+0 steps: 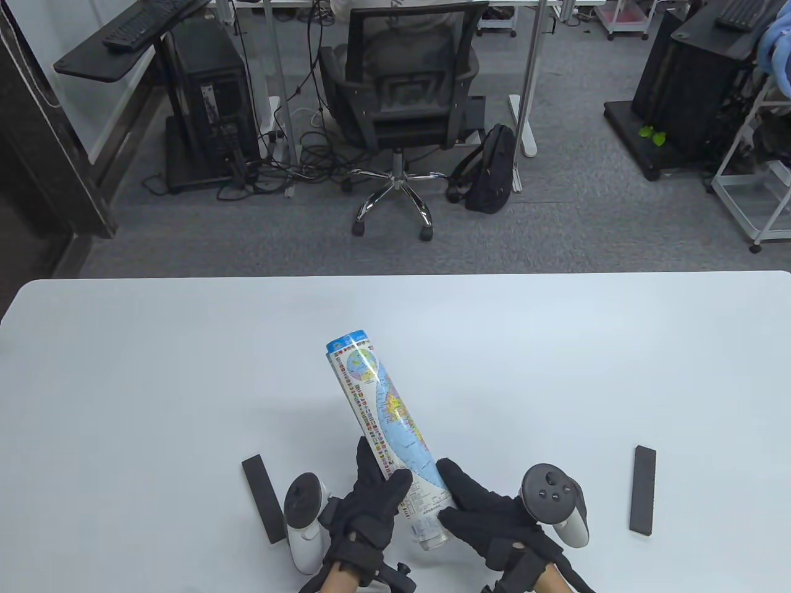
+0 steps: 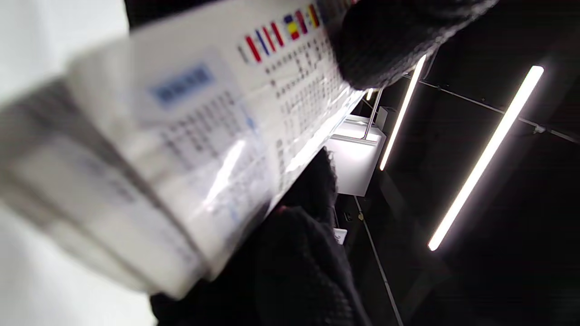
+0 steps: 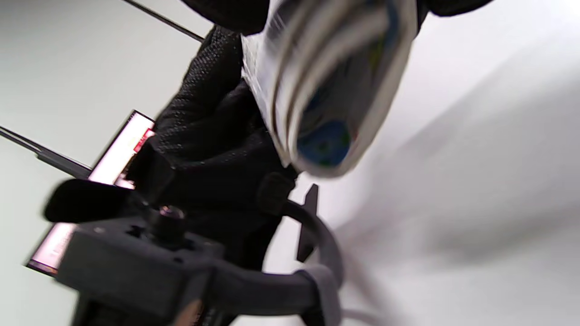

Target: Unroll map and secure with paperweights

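Note:
A rolled map with flags and blue sea printed on it slants over the white table, its far end pointing away. My left hand grips the roll's near part from the left. My right hand grips it from the right. The roll fills the left wrist view, blurred, under my glove fingers. The right wrist view looks into the roll's open end. One black bar paperweight lies left of my left hand. Another black bar paperweight lies to the right.
Beyond the table's far edge stand an office chair, a black backpack and computer towers on grey carpet. The left bar paperweight also shows in the right wrist view, behind my left glove.

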`<state>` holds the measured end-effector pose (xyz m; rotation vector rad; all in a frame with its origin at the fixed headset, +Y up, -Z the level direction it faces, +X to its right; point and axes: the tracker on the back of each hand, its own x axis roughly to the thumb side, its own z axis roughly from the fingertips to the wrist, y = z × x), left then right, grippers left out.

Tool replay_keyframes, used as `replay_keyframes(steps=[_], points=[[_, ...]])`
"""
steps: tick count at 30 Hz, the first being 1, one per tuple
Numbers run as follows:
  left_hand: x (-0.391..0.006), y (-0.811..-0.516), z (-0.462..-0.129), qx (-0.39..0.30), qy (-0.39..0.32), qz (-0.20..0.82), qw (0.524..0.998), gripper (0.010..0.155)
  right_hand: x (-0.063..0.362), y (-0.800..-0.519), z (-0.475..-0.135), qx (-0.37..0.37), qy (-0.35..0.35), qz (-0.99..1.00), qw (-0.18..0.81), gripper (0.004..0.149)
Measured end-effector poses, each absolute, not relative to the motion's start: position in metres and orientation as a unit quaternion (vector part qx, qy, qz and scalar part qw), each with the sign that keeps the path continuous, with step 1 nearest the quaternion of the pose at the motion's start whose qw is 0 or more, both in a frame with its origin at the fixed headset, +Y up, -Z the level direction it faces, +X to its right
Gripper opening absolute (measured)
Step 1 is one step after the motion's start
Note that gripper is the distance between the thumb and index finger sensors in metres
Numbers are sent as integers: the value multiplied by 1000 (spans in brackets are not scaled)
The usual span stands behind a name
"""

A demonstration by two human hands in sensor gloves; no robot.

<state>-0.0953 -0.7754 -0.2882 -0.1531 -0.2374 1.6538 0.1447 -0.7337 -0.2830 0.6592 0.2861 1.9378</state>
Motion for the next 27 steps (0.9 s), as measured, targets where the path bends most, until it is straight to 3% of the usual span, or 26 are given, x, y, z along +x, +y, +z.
replay_keyframes(steps=[5,7,12,18,23,27], points=[[-90,-765,-286,-29,-122,619,775,85,140,-732,-279,281,91,813,501,60],[-87,-761,-284,-12,-122,602,789,85,138,-733,-278,281,86,820,492,60],[-82,-760,-281,-15,-150,602,784,81,139,-734,-277,275,84,819,496,59],[-82,-763,-282,-44,-164,681,712,62,148,-737,-281,254,81,802,534,59],[-84,-757,-283,-14,-178,611,771,64,151,-738,-282,249,84,795,546,59],[-81,-757,-283,-22,-182,595,782,70,149,-739,-281,251,85,798,542,59]])
